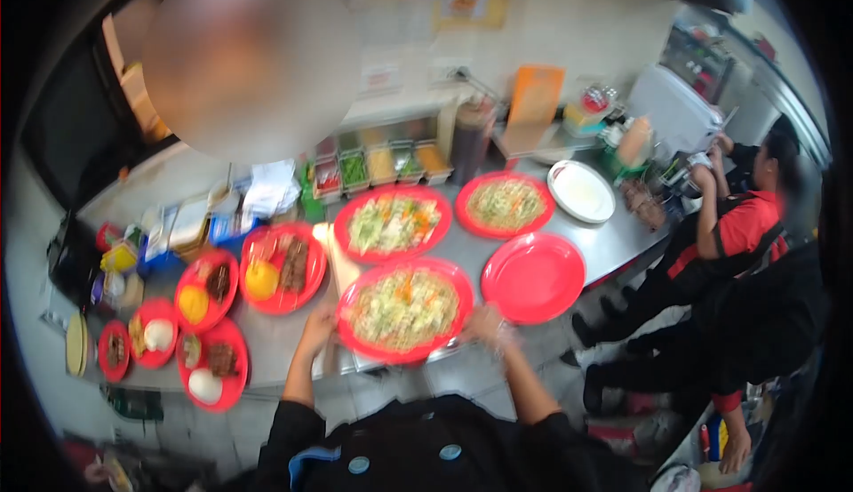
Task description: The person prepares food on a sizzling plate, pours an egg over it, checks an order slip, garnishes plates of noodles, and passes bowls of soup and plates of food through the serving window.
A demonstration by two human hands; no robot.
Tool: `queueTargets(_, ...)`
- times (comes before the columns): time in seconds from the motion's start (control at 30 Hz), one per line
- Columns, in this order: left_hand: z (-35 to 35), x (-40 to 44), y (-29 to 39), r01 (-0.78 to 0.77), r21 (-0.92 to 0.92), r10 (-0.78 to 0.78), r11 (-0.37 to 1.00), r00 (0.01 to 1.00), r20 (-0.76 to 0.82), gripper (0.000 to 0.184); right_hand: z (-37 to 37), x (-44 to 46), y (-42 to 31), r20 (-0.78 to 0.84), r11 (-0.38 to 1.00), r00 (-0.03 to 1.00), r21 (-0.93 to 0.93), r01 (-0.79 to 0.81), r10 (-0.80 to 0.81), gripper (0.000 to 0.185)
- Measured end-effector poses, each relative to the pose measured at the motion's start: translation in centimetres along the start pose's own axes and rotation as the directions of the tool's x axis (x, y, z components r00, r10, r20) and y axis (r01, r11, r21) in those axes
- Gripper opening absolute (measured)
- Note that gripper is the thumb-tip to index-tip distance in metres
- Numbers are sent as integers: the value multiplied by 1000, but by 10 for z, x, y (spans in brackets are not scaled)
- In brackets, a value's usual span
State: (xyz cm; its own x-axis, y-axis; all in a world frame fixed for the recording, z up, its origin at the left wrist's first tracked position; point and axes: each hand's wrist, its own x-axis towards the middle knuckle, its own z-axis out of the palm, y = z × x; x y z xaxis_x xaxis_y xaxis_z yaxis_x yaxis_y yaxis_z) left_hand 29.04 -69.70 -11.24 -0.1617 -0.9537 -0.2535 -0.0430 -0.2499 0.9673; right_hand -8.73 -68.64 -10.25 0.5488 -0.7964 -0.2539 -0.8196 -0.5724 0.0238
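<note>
A red oval plate heaped with noodles and shredded vegetables is between my two hands at the counter's front edge. My left hand grips its left rim. At the right rim is my right hand, blurred, apparently in a clear glove, with its fingers closed on the edge. Just behind sits another red oval plate with greens and carrot bits. A third plate of noodles stands farther right. Beside my right hand lies a bare red plate.
Red plates with rice and meat crowd the counter's left side. Topping containers line the back, beside a dark pitcher. White plates are stacked at right. Co-workers stand along the right side.
</note>
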Motion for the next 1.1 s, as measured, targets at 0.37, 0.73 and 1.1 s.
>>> queueTargets(0.37,-21,99,7,-53,-95,33,994,979,-201,41,-58,80,70,-204,186,791,976,116,577,17)
queueTargets(0.73,-9,190,47,138,-523,-225,841,969,-105,19,-152,238,156,-602,914,715,382,-133,355,16)
queueTargets(1.1,-5,133,37,-156,-683,-100,714,942,-320,30,-107,362,227,-351,984,922,-16,-179,162,19)
